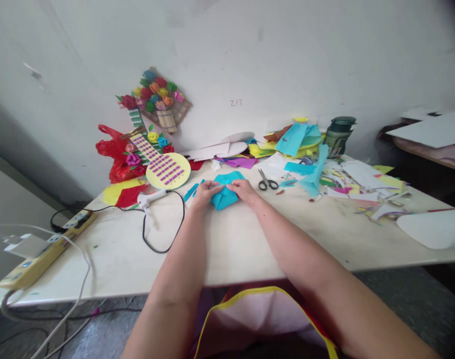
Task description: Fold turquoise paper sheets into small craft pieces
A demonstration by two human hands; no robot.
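Forearms [175, 289], blue paper [226, 198], cluttered table [245, 249], wall [287, 55]

1. Centre: bare left hand [206, 192] and bare right hand [243, 190] pinch creased bright-blue paper [226, 197].
2. Right of centre: black-handled metal scissors [266, 182].
3. Left of centre: white plastic glue gun [151, 197], black cord [184, 212]; just above, yellow, purple-striped guitar-shaped craft [166, 167].
4. Upper right: dark-green translucent bottle [338, 137].
5. Lower left: long yellow power strip [57, 244].

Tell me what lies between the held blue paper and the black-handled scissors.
The head view shows the right hand, fingers on the blue paper, then pale tabletop before the scissors.
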